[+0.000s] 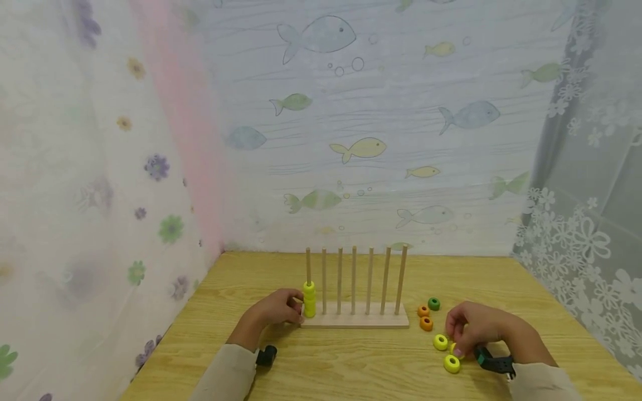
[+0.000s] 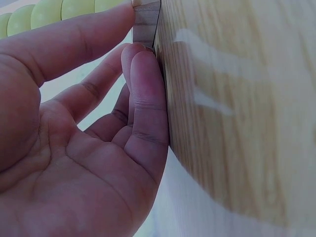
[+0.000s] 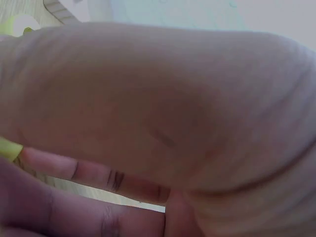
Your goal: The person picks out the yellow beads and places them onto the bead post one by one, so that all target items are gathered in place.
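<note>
Stacking on the leftmost peg (image 1: 308, 266): yellow rings (image 1: 309, 300).

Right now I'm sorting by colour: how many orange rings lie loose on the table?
2: one orange ring beside the green ring, another orange ring just nearer. The right hand may hide more.

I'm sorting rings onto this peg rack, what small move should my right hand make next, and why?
Probably lift the yellow ring under your right hand toward the leftmost peg. That peg's stack is all yellow-green, your left hand steadies the rack base, and two more yellow rings lie nearby.
</note>
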Demonstrator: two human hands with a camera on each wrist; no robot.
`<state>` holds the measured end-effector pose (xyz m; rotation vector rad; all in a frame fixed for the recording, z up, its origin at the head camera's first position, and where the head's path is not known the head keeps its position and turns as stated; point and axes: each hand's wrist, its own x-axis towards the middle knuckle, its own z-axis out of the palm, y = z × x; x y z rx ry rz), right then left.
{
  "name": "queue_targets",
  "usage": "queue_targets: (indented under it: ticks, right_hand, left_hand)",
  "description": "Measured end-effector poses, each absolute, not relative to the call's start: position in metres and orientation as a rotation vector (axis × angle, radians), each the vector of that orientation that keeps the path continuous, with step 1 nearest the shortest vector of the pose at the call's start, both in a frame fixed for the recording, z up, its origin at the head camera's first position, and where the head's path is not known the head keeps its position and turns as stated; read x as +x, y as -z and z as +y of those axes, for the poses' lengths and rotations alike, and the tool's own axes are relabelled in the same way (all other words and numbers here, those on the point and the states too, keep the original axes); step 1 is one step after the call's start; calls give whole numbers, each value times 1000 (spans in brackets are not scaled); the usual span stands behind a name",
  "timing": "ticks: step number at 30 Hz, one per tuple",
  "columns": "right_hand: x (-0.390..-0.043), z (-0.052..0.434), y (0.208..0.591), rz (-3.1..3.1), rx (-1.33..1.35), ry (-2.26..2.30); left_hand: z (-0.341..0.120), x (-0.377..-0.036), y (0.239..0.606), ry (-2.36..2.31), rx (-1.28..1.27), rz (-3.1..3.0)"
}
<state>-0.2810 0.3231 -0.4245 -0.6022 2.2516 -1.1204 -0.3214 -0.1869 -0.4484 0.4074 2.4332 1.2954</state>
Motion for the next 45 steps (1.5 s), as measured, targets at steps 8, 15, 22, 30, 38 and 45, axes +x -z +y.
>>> queue_targets:
  ticks: [8, 15, 22, 30, 38, 45]
  right_hand:
    - [-280, 313, 424, 2247, -593, 1126]
    - [-278, 309, 422, 2230, -589, 1109]
    - [-274, 305, 416, 2234, -521, 1062]
    - [-275, 299, 418, 2256, -495, 1081]
    - [-277, 296, 420, 2172, -578, 1141]
    - [-279, 295, 421, 2181, -663, 1102]
  left_hand:
    - [-187, -321, 449, -1301, 412, 2431]
    - [-187, -321, 450, -1313, 415, 2416]
    - [-187, -321, 447, -1304, 400, 2423]
    - [-186, -319, 447, -1311, 387, 2416]
    - [-186, -320, 448, -1325, 384, 2410]
    - [-187, -320, 449, -1328, 387, 2406]
